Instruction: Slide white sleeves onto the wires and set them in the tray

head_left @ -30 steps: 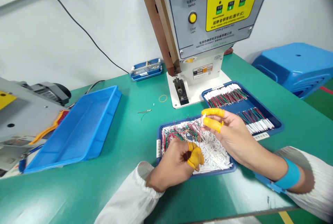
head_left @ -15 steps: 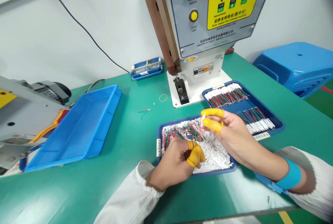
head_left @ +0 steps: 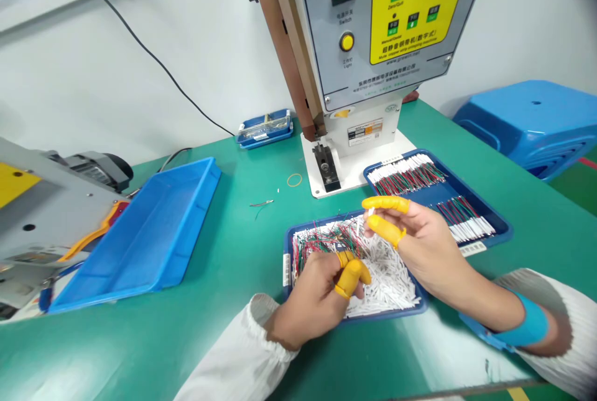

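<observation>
Yellow finger cots cover the thumb and forefinger of both hands. My right hand [head_left: 422,233] pinches a small white tube [head_left: 370,211] between those two fingertips, above a blue tray [head_left: 286,286]. Loose white tubes [head_left: 385,280] fill the tray's right side, and red, green and black wires [head_left: 326,238] lie tangled across its left and back. Lower and to the left, my left hand [head_left: 321,292] is closed over the same tray, its thumb against the bent forefinger. Whatever it grips is hidden behind the fingers.
A second blue tray [head_left: 501,230] holds two rows of white-ended wire bundles. Behind stands a crimping machine [head_left: 359,84]. An empty-looking blue bin [head_left: 135,233], a small parts tray [head_left: 265,129], a rubber band [head_left: 294,180] and a loose wire [head_left: 261,204] share the bench. A blue stool [head_left: 532,115] is at right.
The whole scene sits slightly lower in view, as the camera has tilted a little. My right fingertips have shifted slightly around the white tube, which shows less. My left hand remains closed.
</observation>
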A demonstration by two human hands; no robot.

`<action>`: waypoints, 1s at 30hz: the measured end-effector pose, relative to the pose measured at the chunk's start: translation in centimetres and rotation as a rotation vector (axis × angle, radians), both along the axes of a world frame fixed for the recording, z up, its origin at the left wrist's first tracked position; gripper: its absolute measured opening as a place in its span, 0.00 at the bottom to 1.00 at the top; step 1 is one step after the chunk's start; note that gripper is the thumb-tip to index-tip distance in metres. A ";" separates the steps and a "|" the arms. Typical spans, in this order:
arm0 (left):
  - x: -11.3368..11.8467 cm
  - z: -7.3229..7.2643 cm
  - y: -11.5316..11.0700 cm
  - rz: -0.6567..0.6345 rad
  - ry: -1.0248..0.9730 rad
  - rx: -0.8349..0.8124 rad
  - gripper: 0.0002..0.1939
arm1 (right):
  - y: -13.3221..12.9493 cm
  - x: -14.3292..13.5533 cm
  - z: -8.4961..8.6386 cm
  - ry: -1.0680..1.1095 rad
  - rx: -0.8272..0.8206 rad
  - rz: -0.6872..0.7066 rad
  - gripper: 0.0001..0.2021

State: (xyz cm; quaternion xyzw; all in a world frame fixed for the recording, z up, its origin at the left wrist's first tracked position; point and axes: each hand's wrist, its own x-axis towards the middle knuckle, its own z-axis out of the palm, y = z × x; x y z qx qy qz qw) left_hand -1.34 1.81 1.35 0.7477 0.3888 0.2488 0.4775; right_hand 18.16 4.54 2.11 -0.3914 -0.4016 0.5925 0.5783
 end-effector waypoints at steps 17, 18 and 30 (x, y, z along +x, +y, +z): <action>-0.1 -0.3 0.0 0.010 -0.098 0.088 0.21 | -0.8 0.4 1.4 -0.114 0.235 -0.116 0.08; 0.0 -0.2 0.1 0.012 -0.068 0.086 0.21 | -1.0 0.5 1.5 -0.168 0.310 -0.165 0.09; 0.0 0.1 0.1 0.002 -0.007 0.123 0.22 | -1.6 0.5 0.2 -0.228 0.438 -0.104 0.15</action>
